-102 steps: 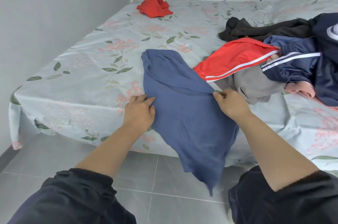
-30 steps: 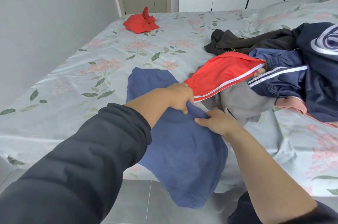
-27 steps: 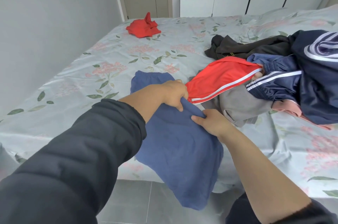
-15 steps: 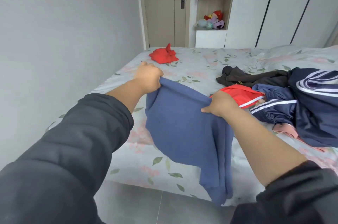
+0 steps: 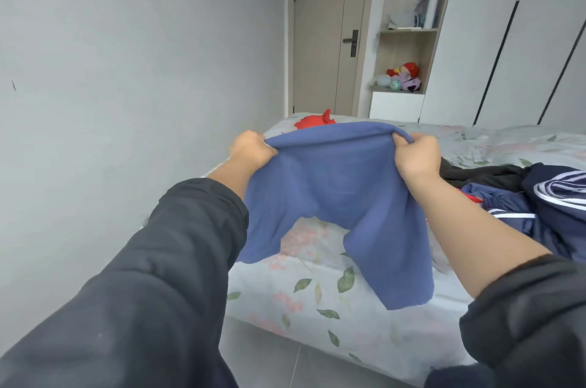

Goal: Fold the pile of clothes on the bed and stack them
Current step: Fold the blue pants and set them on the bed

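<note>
I hold the soft blue fabric shorts (image 5: 336,194) up over the bed's (image 5: 320,299) near edge, my left hand (image 5: 252,148) and right hand (image 5: 417,154) each gripping a waistband end. The tangled pile of dark clothes (image 5: 539,194) lies along the bed's right edge.
</note>
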`<move>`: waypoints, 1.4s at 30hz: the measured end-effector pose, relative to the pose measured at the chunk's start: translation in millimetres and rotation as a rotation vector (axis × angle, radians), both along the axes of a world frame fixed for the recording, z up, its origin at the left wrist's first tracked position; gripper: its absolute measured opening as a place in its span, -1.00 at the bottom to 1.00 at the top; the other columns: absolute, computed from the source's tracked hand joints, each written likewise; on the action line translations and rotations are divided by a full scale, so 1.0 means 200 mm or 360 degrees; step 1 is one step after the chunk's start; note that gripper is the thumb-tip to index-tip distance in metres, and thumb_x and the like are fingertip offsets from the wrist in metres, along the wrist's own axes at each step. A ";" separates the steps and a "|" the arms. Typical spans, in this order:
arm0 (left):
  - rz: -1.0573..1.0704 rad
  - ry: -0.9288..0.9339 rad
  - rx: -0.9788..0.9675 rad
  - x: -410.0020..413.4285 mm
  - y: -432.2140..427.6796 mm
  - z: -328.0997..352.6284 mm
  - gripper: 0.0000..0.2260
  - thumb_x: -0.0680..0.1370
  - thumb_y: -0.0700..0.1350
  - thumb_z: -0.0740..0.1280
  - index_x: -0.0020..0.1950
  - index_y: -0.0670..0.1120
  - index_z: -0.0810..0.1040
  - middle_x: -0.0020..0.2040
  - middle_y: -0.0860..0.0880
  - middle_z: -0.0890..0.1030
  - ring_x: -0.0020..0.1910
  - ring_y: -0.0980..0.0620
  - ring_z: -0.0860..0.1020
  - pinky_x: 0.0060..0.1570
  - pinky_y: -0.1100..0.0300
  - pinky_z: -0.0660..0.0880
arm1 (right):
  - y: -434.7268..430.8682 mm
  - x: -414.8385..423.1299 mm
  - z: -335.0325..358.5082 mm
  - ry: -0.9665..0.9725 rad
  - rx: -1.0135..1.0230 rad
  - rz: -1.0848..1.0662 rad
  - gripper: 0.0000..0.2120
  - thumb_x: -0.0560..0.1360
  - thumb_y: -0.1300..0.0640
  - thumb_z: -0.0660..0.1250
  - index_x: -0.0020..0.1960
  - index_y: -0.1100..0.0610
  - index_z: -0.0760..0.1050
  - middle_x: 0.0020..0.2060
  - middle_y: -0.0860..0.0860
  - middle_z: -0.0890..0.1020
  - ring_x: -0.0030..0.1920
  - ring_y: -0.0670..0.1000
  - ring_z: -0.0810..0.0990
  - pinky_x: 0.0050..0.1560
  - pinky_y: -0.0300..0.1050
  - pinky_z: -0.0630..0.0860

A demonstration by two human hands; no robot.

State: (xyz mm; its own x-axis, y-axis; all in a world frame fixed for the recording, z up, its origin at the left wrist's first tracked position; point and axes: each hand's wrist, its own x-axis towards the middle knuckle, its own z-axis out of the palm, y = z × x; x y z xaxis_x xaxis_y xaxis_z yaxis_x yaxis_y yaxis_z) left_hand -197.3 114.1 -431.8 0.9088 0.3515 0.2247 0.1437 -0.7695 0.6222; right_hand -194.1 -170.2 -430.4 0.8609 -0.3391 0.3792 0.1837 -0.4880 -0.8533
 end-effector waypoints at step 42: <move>-0.0480 0.0478 0.0338 0.14 -0.45 -1.24 -0.47 0.63 -0.03 0.07 0.57 0.08 -0.05 0.58 -0.03 0.00 0.55 -0.05 -0.04 0.48 -0.17 -0.07 | -0.20 0.18 -1.21 0.1026 -0.1085 0.0070 -0.56 0.52 -0.22 0.18 0.10 0.13 0.50 0.07 0.10 0.57 0.16 0.20 0.48 0.13 0.04 0.41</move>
